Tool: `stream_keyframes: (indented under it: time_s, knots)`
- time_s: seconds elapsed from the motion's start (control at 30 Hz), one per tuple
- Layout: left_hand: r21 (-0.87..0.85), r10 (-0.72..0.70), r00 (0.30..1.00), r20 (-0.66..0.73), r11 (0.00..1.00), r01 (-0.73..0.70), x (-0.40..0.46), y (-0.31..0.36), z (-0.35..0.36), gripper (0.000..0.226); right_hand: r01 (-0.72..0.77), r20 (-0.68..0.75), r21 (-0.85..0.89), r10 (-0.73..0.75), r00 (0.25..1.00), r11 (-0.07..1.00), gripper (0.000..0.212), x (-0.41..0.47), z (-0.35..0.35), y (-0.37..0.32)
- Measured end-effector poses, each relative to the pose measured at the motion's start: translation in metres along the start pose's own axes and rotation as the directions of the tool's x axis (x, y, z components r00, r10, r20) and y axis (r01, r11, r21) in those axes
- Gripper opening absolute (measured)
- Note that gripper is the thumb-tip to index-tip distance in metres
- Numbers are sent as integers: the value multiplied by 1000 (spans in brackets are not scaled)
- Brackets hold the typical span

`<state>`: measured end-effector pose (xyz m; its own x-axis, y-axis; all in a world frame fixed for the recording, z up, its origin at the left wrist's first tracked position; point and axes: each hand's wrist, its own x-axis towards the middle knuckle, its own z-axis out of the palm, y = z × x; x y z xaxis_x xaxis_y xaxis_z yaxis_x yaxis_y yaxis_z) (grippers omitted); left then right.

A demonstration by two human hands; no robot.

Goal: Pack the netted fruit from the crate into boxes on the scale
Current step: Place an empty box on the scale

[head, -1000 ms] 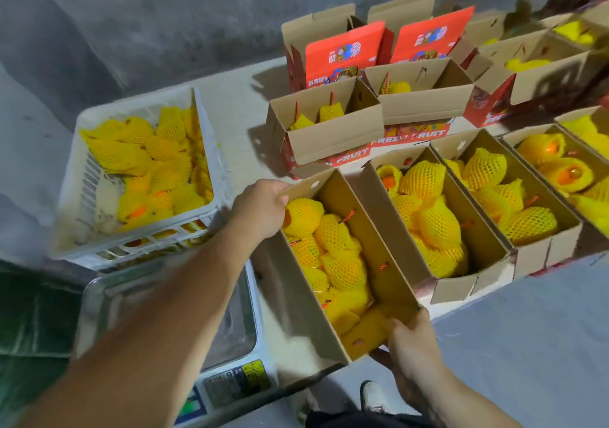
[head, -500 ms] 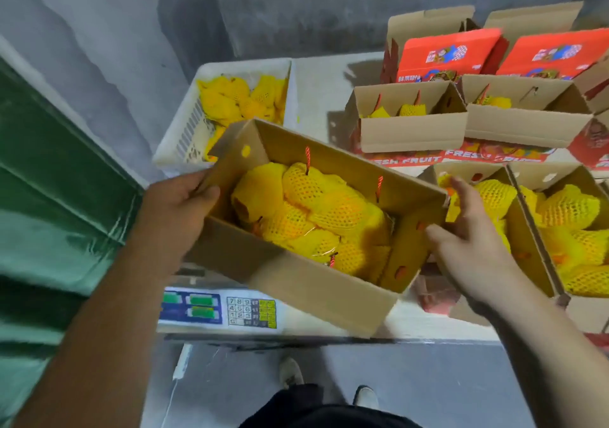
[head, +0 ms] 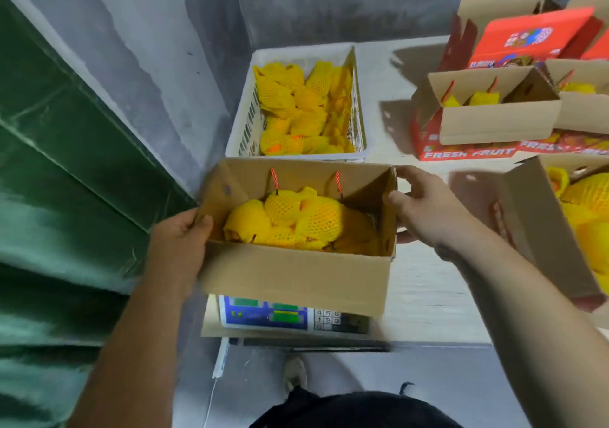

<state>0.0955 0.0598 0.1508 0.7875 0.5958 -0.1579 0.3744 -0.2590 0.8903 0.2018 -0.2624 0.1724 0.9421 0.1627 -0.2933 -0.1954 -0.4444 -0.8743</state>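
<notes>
An open cardboard box (head: 296, 272) holding several fruit in yellow foam netting (head: 296, 220) sits over the scale (head: 290, 317), whose display panel shows below the box's front wall. My left hand (head: 179, 240) grips the box's left wall, thumb over the rim. My right hand (head: 425, 207) is at the box's right end, fingers spread along its outer wall and top corner. Behind the box stands the white plastic crate (head: 244, 124) with several more netted fruit (head: 296, 108).
More open boxes stand on the table at right: one with netted fruit (head: 534, 230) close to my right arm, and others with red lids (head: 494, 114) at the back. A green tarp (head: 49, 197) and a grey wall lie to the left. My shoe (head: 296, 373) shows below.
I lifted the filled box from the row at right, swung it left and brought it level over the scale. My right hand shifted from under its end to its right wall.
</notes>
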Motion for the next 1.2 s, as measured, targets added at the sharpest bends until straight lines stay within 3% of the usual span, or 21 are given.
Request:
stream_keyframes:
  time_s: [0.2, 0.27, 0.37, 0.5, 0.6, 0.7, 0.77, 0.9, 1.0, 1.2]
  knots:
    - [1, 41, 989, 141, 999, -41, 37, -2, -13, 17, -4, -257, -137, -31, 966, 991, 41, 6, 36, -11]
    - [99, 96, 985, 144, 989, -111, 42, -3, -14, 21, -28, -274, -202, -29, 961, 979, 43, -2, 52, -12]
    - [95, 156, 979, 133, 981, -169, 47, -6, -21, 23, -19, -301, -222, -50, 952, 975, 57, -6, 71, -15]
    - [164, 229, 945, 234, 949, -270, 41, -17, -28, 21, 36, -261, -323, -125, 957, 946, 60, -3, 79, -15]
    - [185, 213, 944, 252, 947, -263, 22, -27, -28, 33, 84, -226, -400, -187, 956, 913, 62, -23, 91, 5]
    - [121, 143, 955, 259, 976, -180, -6, -46, -28, 50, 202, -284, -256, -273, 919, 946, 73, -63, 114, 29]
    - [41, 75, 970, 232, 995, -87, -28, -62, -28, 33, 228, -252, -164, -264, 931, 960, 96, -87, 130, 43]
    - [-9, -26, 984, 179, 1000, 28, -72, -90, -28, 29, 190, -209, -259, -247, 946, 947, 116, -123, 154, 68]
    - [9, -83, 980, 179, 997, 83, -97, -99, -35, 47, 174, -173, -287, -230, 958, 942, 114, -139, 160, 77]
    - [21, -4, 983, 184, 1000, 0, -124, -92, -63, 22, 212, -254, -524, -389, 885, 825, 91, -156, 155, 81]
